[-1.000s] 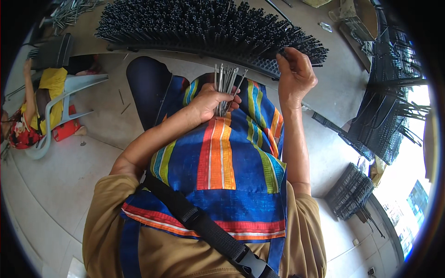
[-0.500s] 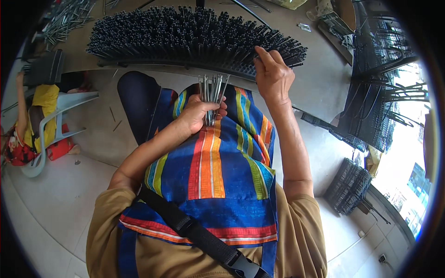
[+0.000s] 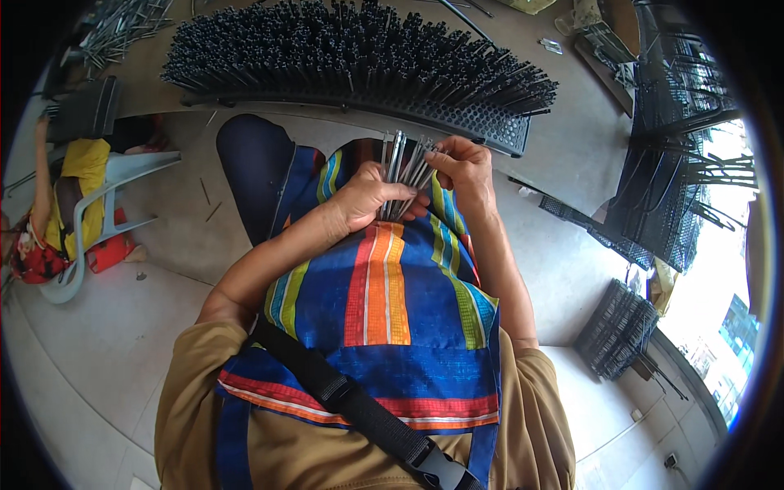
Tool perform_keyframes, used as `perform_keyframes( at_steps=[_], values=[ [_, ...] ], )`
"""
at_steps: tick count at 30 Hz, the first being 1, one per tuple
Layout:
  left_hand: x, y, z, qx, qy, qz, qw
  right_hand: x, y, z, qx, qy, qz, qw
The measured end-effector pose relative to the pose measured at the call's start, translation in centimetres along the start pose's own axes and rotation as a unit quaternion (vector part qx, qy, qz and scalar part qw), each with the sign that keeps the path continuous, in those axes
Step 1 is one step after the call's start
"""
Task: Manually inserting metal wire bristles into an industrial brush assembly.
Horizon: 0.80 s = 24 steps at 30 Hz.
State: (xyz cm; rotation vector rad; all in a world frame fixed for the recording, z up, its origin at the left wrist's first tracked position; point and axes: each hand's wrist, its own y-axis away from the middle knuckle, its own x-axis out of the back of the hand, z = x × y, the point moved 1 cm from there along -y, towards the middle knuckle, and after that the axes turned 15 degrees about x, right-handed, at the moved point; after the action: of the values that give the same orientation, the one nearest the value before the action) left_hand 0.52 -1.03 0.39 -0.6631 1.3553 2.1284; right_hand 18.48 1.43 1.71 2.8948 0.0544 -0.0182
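A bundle of thin silvery metal rods (image 3: 395,163) stands roughly upright over my lap, with my left hand (image 3: 364,198) closed round its lower part. Some of the rods lean to the right. My right hand (image 3: 466,170) pinches at the upper ends of these leaning rods, thumb and forefinger together. Just beyond both hands is a long black perforated rack (image 3: 494,129), densely filled with upright dark rods (image 3: 351,53). Bare holes show at its near right end.
Loose metal rods (image 3: 122,37) are heaped at the far left. Another person (image 3: 86,175) sits on a pale plastic chair (image 3: 82,214) at left. On the right stand black perforated racks (image 3: 657,196) and a bundle of dark rods (image 3: 614,331). A striped apron (image 3: 425,302) covers my lap.
My right hand has come from the rack's right end back to the bundle in my left hand. Some rods in the bundle now lean right. The view has shifted slightly.
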Motion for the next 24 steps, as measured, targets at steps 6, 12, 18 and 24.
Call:
perform_keyframes(
  at_steps=[6, 12, 18, 24],
  values=[
    [-0.1, 0.1, 0.0, -0.011, 0.017, 0.084, 0.996, -0.6, 0.0, 0.0, -0.016, -0.007, 0.023, 1.000],
    [-0.4, 0.5, 0.0, -0.027, 0.000, 0.089, 0.996, -1.7, 0.2, 0.5, -0.028, -0.028, 0.019, 0.999],
    [1.0, -0.3, -0.2, -0.056, 0.061, 0.114, 0.990, 0.1, 0.1, -0.6, 0.010, -0.011, 0.052, 0.999],
    [1.7, -0.1, -0.9, -0.048, 0.034, 0.132, 0.990, 1.2, -1.2, -4.0, 0.264, -0.012, 0.217, 0.940]
  ],
)
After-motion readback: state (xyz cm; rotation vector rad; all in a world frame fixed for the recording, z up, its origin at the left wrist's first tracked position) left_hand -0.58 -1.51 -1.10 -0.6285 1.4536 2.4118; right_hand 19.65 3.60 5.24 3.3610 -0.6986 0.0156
